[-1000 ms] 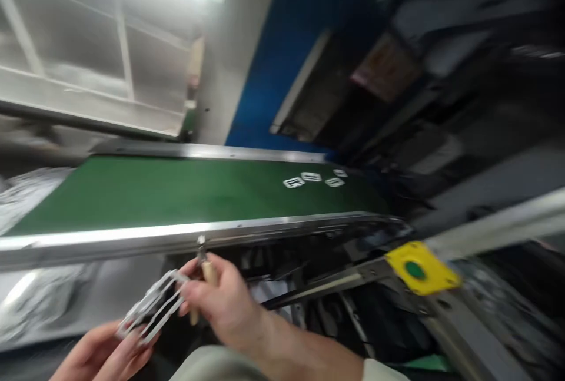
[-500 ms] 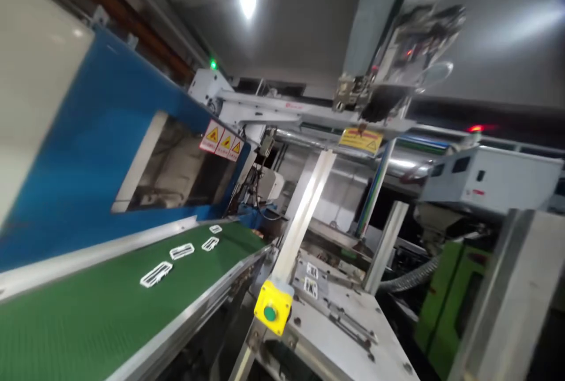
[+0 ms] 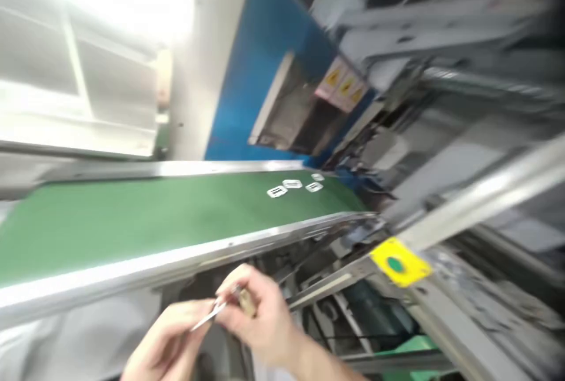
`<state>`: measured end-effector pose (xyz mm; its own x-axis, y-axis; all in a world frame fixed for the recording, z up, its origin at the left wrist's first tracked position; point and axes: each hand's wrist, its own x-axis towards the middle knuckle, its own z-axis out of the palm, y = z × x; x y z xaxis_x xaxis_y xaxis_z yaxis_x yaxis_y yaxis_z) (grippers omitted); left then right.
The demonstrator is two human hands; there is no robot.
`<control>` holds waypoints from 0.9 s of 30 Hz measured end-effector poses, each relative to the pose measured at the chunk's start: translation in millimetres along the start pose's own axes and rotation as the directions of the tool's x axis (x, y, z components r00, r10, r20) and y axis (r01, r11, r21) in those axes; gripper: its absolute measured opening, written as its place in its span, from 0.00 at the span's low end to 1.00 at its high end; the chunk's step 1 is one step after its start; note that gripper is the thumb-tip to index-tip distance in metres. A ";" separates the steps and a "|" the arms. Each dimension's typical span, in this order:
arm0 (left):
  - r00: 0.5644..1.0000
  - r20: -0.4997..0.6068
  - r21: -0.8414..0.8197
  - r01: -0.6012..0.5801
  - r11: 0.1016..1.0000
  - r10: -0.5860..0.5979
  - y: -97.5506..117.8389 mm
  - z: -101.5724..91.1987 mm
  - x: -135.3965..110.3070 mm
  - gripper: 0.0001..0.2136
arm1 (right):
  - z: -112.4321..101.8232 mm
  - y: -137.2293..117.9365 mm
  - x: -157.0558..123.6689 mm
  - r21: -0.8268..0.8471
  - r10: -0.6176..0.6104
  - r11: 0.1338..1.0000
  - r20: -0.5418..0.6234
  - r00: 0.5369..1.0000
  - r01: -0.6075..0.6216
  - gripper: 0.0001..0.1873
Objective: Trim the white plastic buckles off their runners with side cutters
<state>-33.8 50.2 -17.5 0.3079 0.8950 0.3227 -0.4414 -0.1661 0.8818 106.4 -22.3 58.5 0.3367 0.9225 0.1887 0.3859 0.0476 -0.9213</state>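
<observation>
In the lower middle of the head view, my left hand (image 3: 170,334) is closed with its fingertips on a thin white piece (image 3: 205,317), seen almost edge-on. My right hand (image 3: 265,319) meets it there, its fingers curled around a small tan-and-metal object (image 3: 246,301) whose kind is blurred. The fingertips of both hands come together at the white piece. Both hands are in front of the near rail of the green conveyor belt (image 3: 176,216). Several flat white slotted frames (image 3: 277,192) lie toward the belt's far end.
A metal rail (image 3: 229,244) edges the belt's near side. Behind it stands a blue machine (image 3: 241,98) with a window and warning labels. To the right, a metal post (image 3: 489,192) slants past a yellow box with a green button (image 3: 401,262). The picture is blurred by motion.
The view has swung left and down, so the belt and white frames appear farther right. Both my hands, out of sight before, are now in view with the thin white piece.
</observation>
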 end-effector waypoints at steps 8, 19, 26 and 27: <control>0.999 -0.037 0.016 0.019 1.000 -0.019 26.2 -25.4 -3.8 0.02 | 14.9 -5.3 9.2 0.118 -0.039 0.993 0.092 0.995 0.028 0.08; 0.991 -0.132 0.055 0.045 0.997 -0.038 37.0 -43.1 -14.2 0.03 | 33.3 -12.2 16.1 0.146 -0.005 0.989 0.197 0.980 -0.025 0.10; 0.987 -0.156 0.077 0.063 0.995 -0.051 39.6 -53.8 -23.6 0.04 | 45.7 -9.6 18.4 0.197 0.009 0.978 0.253 0.967 -0.061 0.12; 0.985 -0.165 0.082 0.066 0.994 -0.052 40.3 -55.2 -24.4 0.03 | 47.5 -9.7 18.8 0.206 0.009 0.976 0.261 0.965 -0.064 0.12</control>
<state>-105.6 44.5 -8.8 0.1868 0.9586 0.2150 -0.3496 -0.1397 0.9264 68.2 12.8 54.9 0.1045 0.9909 0.0854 0.1782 0.0659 -0.9818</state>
